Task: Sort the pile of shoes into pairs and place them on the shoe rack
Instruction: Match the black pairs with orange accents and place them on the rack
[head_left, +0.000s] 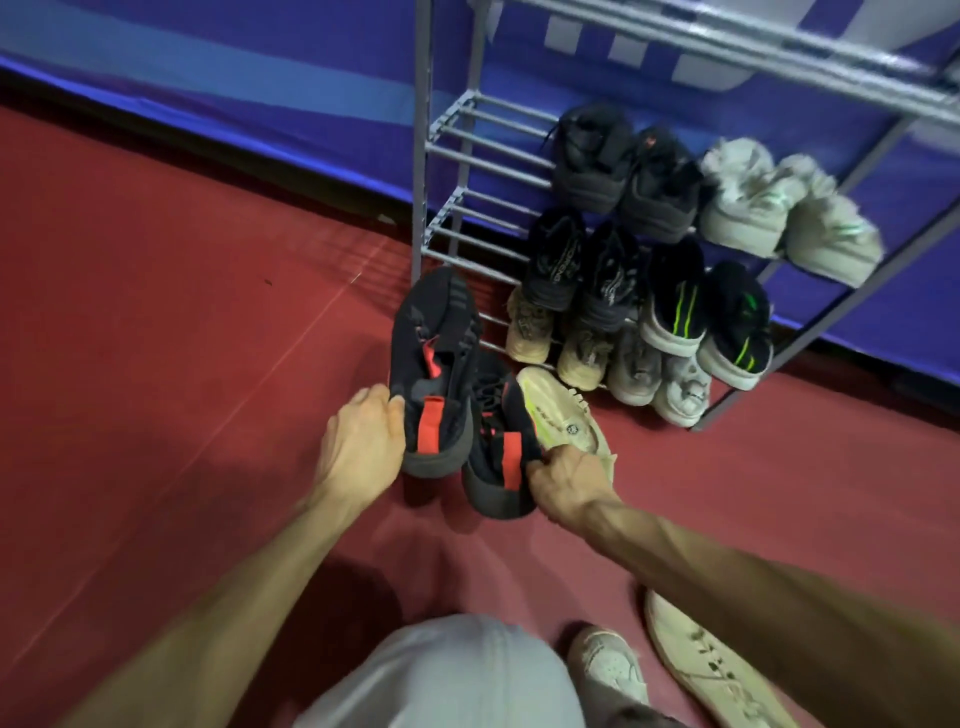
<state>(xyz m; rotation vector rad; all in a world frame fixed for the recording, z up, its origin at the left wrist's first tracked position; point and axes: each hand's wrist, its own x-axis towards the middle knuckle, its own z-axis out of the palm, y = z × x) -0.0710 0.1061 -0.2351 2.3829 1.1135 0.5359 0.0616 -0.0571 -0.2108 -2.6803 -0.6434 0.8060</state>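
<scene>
Your left hand (363, 441) was closed on the heel of the first black-and-red sneaker (434, 369), fingers wrapped round its outer side, toe pointing at the shoe rack (422, 156); the shoe looked lifted and tilted, though whether its heel cleared the red floor (156, 338) could not be told.

Just beside it, the second black-and-red sneaker (496, 452) was gripped at the heel by your right hand (569, 488), fingers curled shut over the collar; the two shoes were touching or nearly so, a matched pair by colour and red tab.

A cream sneaker with a yellow-green stripe (563, 421) lay against the right side of that second shoe, close under your right knuckles; in my judgement it risked being dragged along when you lifted.

The rack already carried pairs on three lower tiers, filling the centre and right; the bare rods at the left end of the tiers (483, 156) were the evident free space.

Recommendation: you were best advised to lift both shoes together, heels level and toes forward; keep them side by side; clear the cream shoe before moving; set the soles across at least two rods so neither tipped through.

Two pale shoes remained on the floor near you, a white sneaker (608, 670) and a cream lace-up (711, 665); whether they matched could not be told.
</scene>
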